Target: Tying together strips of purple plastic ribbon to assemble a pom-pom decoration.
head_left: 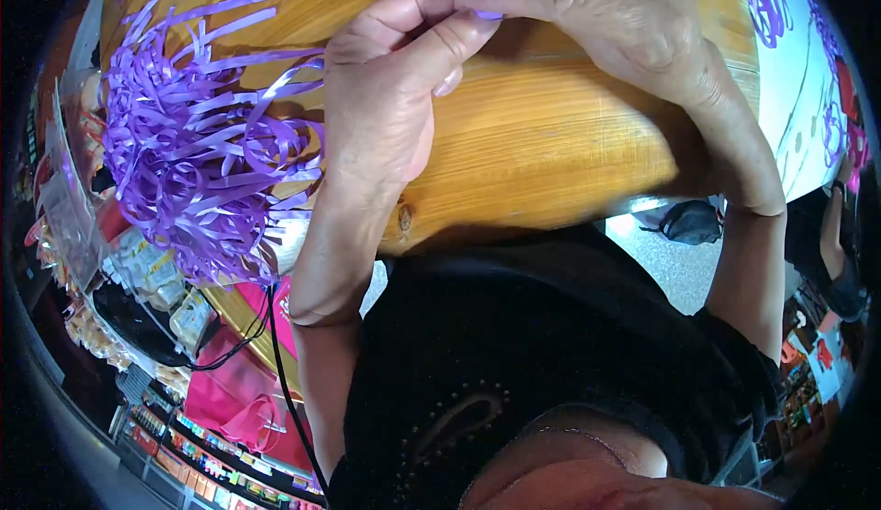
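Over the wooden tabletop (pixel 541 134), my left hand (pixel 390 88) is closed in a pinch. My right hand (pixel 624 28) meets it from the right, its fingers pressed together at the left fingertips. A short bit of purple ribbon (pixel 488 15) shows between the fingertips of both hands; most of it is hidden by the fingers. To the left of my left wrist lies a large tangled heap of cut purple ribbons (pixel 197 156), with loose ends reaching toward that hand.
More purple ribbons (pixel 763 0) hang at the far right over a white surface (pixel 789 97). Pink bags (pixel 243 391), clear plastic packages (pixel 151 271) and a black cable (pixel 280 354) sit at the left, below the table edge. Another person's arm (pixel 833 235) shows at the right rim.
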A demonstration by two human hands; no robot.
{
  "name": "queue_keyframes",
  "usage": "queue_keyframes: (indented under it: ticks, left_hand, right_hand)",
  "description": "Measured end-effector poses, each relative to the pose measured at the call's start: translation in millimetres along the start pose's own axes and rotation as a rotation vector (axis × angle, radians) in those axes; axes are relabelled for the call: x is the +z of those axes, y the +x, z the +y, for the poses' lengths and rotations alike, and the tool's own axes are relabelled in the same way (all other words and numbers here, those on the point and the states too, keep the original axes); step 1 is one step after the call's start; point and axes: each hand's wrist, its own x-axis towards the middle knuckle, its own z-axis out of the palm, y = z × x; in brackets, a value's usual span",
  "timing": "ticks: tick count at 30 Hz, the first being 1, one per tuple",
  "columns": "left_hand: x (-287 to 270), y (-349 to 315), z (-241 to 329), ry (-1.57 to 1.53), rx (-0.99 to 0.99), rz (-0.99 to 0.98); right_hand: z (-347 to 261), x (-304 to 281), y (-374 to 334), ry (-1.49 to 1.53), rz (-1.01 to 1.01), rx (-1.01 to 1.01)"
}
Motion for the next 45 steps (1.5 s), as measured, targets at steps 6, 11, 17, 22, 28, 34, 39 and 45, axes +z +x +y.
queue_keyframes:
  ticks: [6,11,17,22,28,34,39,45]
  left_hand:
    - [-3.6,5.4,0.5,0.145,-0.029,-0.090]
    - [-8.3,2.8,-1.4,0.040,-0.012,-0.130]
    - [-14.7,7.3,-6.1,0.001,0.080,-0.099]
    - [-2.7,1.2,-3.0,0.124,0.177,0.052]
    - [2.0,-1.5,-3.7,0.194,0.225,0.091]
    - [3.8,-1.6,-6.0,0.175,0.251,0.037]
    - [8.4,-2.7,-5.8,0.032,0.251,-0.012]
    - [-4.5,1.9,-8.9,-0.207,0.199,-0.156]
  right_hand:
    - [8.0,-4.6,-2.7,0.027,-0.054,-0.019]
    - [13.6,-4.1,-4.1,-0.111,-0.015,-0.037]
    - [3.5,-0.8,-3.6,-0.109,0.038,0.122]
    - [-7.5,-0.5,-4.1,0.053,0.039,0.276]
    - [-10.4,2.8,-2.2,0.061,0.051,0.273]
    - [-9.2,11.7,-5.4,0.819,0.143,0.928]
    - [0.6,14.4,-10.2,1.225,0.117,1.078]
    - [-8.1,14.4,-4.0,1.121,0.127,1.024]
